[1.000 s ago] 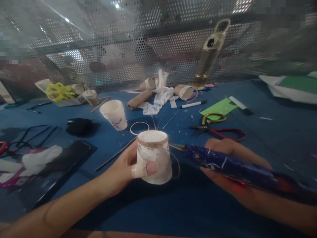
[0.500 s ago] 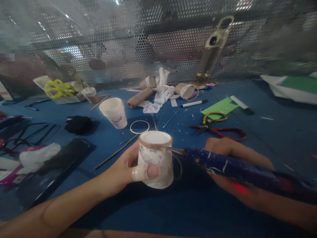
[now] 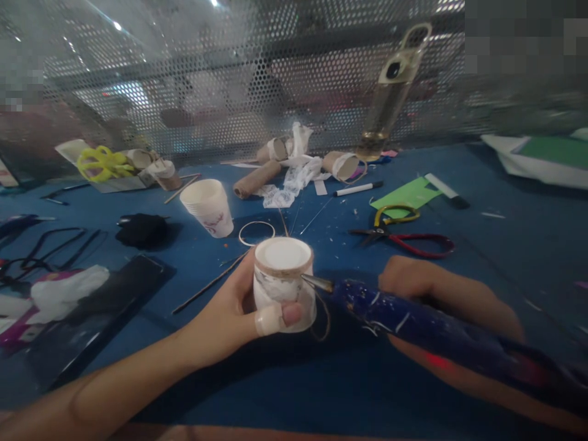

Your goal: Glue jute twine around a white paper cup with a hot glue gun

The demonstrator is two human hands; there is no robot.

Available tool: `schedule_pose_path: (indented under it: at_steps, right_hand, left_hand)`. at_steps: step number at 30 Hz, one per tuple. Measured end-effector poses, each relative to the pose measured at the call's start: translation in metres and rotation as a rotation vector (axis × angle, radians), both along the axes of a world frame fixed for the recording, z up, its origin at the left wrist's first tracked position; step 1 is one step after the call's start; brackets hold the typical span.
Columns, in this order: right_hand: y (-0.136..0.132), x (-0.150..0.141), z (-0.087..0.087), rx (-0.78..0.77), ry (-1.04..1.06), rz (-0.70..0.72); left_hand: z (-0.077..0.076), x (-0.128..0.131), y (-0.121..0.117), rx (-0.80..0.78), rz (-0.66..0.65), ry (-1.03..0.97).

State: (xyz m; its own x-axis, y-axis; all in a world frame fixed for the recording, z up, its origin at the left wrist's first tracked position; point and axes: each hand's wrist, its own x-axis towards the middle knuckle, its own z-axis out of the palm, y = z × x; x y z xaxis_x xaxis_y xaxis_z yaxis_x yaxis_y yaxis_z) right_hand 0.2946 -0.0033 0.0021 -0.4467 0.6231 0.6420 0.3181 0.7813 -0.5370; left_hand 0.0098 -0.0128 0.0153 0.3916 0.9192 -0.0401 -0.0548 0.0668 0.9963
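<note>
My left hand [image 3: 245, 306] grips a white paper cup [image 3: 282, 285], held upside down with its base up; a bandage wraps the thumb. Brown twine [image 3: 289, 271] circles the cup near its upper edge, and a loose end of it hangs at the cup's right side. Wrapped in my right hand [image 3: 441, 294] is a blue hot glue gun [image 3: 404, 318], a red light glowing on its side. Its metal nozzle points left and appears to touch the cup just below the twine. The fingers behind the gun are partly hidden.
Scissors [image 3: 381, 231] with yellow and red handles lie right of the cup. Stacked paper cups [image 3: 209, 208] stand to the left, near a white ring [image 3: 257, 233]. Cardboard rolls [image 3: 257, 179], lace [image 3: 301, 174] and a bottle [image 3: 386, 104] are by the perforated metal screen [image 3: 285, 79].
The cup has tilted, showing more of its base, and shifted slightly left. The glue gun's nozzle has moved left with it, staying at the cup's side.
</note>
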Motion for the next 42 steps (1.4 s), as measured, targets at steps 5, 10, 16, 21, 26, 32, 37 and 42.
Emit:
schedule_pose_path:
  at_steps: [5, 10, 16, 21, 26, 32, 37, 42]
  right_hand:
    - [-0.005, 0.001, 0.006, -0.019, -0.073, -0.044]
    - [-0.012, -0.004, 0.012, -0.030, -0.118, -0.160]
    - [-0.012, -0.005, 0.010, -0.031, -0.117, -0.180]
    - [-0.012, -0.004, 0.009, -0.035, -0.118, -0.201]
    - [-0.016, -0.008, 0.009, -0.045, -0.072, -0.219]
    - [-0.011, -0.001, 0.009, -0.021, -0.142, -0.170]
    - [-0.008, 0.003, 0.012, 0.019, -0.187, -0.159]
    - [-0.010, 0.000, 0.012, 0.023, -0.174, -0.153]
  left_hand:
    - [-0.001, 0.002, 0.000, 0.040, 0.025, 0.021]
    - [-0.002, 0.003, 0.001, 0.039, 0.032, 0.033]
    - [-0.001, 0.003, -0.001, 0.030, 0.041, 0.044]
    - [-0.002, 0.001, -0.001, 0.071, 0.033, 0.047]
    - [-0.002, 0.000, 0.000, 0.080, 0.040, 0.068]
    - [-0.002, -0.001, -0.001, 0.111, 0.053, 0.093]
    - [-0.003, -0.001, -0.003, 0.132, 0.062, 0.113]
    - [-0.004, -0.002, -0.002, 0.136, 0.055, 0.111]
